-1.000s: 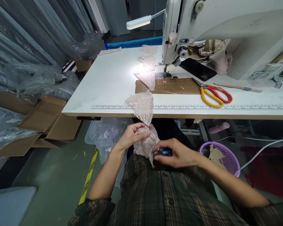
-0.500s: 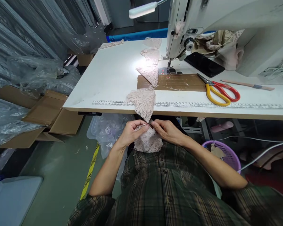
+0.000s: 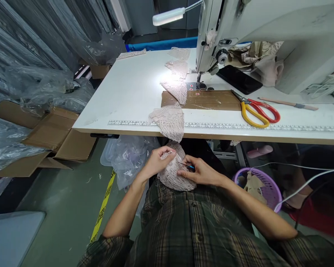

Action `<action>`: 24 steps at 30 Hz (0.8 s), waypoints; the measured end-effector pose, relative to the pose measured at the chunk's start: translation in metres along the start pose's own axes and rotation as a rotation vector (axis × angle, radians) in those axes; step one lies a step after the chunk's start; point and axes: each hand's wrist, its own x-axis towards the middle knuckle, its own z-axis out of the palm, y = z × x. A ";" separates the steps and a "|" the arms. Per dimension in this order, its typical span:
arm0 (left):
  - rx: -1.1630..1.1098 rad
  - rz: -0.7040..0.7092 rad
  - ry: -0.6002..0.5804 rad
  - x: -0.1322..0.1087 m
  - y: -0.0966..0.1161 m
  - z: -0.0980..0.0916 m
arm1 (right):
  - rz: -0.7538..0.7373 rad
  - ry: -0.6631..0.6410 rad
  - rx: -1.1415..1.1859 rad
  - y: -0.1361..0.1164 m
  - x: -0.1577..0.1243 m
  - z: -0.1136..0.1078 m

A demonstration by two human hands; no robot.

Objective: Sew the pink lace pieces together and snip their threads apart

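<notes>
Over my lap, my left hand [image 3: 160, 162] pinches a pale pink lace piece [image 3: 176, 177] between thumb and fingers. My right hand [image 3: 202, 170] is closed around small thread snips [image 3: 189, 167] with a blue part showing; their dark tip points left, at the lace near my left fingertips. A chain of lace pieces [image 3: 169, 119] runs from there over the table edge and back across the table, left of the sewing machine's needle area [image 3: 199, 81]. My right palm hides most of the snips.
On the white table [image 3: 122, 96] lie red-and-yellow scissors [image 3: 256, 111], a black phone [image 3: 241, 79], a pencil-like stick [image 3: 288, 103] and a brown strip [image 3: 214, 100]. A purple basket [image 3: 275, 193] stands at the lower right. Cardboard boxes [image 3: 51, 128] and plastic bags are at the left.
My right hand has come away from my left fingertips, moving slightly down and right, and the snips now show in it. The lace is spread wider between my hands and lap.
</notes>
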 end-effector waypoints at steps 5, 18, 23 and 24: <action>0.032 0.094 0.134 0.011 -0.005 0.012 | 0.040 0.289 -0.092 -0.002 0.002 -0.014; -0.155 -0.032 -0.011 -0.017 0.011 0.037 | 0.047 0.441 0.356 -0.024 0.025 -0.022; -0.050 -0.003 -0.007 -0.024 -0.009 0.020 | 0.050 0.410 0.398 -0.030 0.026 -0.015; -0.081 0.004 0.061 -0.020 -0.010 0.013 | 0.039 0.397 0.373 -0.031 0.023 -0.014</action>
